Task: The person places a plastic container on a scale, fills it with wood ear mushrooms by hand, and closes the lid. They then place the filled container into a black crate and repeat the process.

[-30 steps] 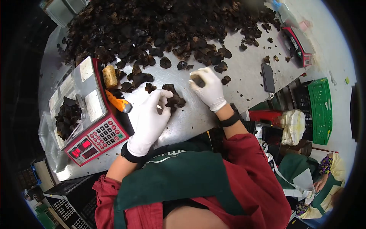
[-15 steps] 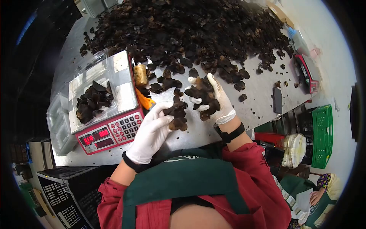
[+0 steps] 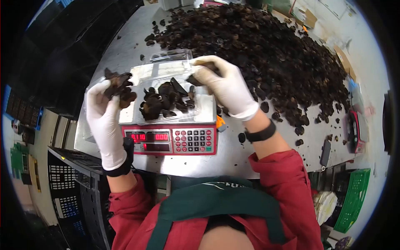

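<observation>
My gloved left hand (image 3: 103,125) is closed on a cluster of dark wood ear mushrooms (image 3: 118,85), raised at the left side of the scale. Over the scale's right side, my gloved right hand (image 3: 229,87) grips more wood ear mushrooms (image 3: 195,80), partly hidden by the fingers. Between the hands, a clear plastic tray (image 3: 162,118) with several wood ears in it rests on the platform of the red digital scale (image 3: 168,151). Its display (image 3: 146,137) reads 0.110 and 0.00.
A large heap of wood ears (image 3: 258,46) covers the far and right parts of the metal table (image 3: 187,166). A second red scale (image 3: 356,131) and a phone (image 3: 326,152) lie at the right. Black crates (image 3: 64,179) stand below left, a green crate (image 3: 354,200) below right.
Both hands have moved from the table's middle to the scale, each still holding wood ears. They are now apart, either side of the tray. The view has swung left.
</observation>
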`<state>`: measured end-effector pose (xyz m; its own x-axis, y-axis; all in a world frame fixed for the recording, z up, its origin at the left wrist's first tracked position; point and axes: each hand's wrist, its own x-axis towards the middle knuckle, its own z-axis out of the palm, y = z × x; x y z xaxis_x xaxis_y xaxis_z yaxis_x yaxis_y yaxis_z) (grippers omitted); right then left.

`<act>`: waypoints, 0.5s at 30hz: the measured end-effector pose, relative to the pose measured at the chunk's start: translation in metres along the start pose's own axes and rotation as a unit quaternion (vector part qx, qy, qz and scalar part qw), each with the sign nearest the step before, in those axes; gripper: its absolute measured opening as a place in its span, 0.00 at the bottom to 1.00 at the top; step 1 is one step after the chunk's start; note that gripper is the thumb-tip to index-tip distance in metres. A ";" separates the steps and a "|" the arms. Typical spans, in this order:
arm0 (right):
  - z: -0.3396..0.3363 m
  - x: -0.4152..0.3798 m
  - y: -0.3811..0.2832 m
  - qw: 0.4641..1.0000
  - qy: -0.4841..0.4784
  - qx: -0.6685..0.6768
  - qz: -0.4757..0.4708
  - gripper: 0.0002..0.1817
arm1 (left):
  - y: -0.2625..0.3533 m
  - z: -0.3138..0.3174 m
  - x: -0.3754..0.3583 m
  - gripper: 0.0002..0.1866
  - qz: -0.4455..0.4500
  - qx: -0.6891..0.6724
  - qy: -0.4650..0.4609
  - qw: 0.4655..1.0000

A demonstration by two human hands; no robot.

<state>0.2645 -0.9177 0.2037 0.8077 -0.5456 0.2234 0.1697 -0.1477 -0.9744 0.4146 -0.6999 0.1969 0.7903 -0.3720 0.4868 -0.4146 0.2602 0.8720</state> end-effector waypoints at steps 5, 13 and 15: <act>0.057 0.024 0.054 0.910 -0.162 -0.332 -0.191 0.28 | -0.031 0.009 0.001 0.16 -0.008 -0.015 -0.030 0.999; 0.050 0.020 0.024 0.884 -0.120 -0.394 -0.223 0.36 | -0.035 0.014 -0.002 0.18 -0.035 0.031 -0.060 0.997; 0.052 0.022 0.020 0.896 -0.109 -0.375 -0.212 0.33 | -0.037 0.017 -0.003 0.18 -0.025 0.052 -0.087 0.995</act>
<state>0.3150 -0.8894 0.1880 0.8651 -0.1481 0.4792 0.1261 -0.8605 -0.4936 0.4204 -0.7236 0.1639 0.7246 -0.5335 0.4364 -0.4286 0.1471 0.8915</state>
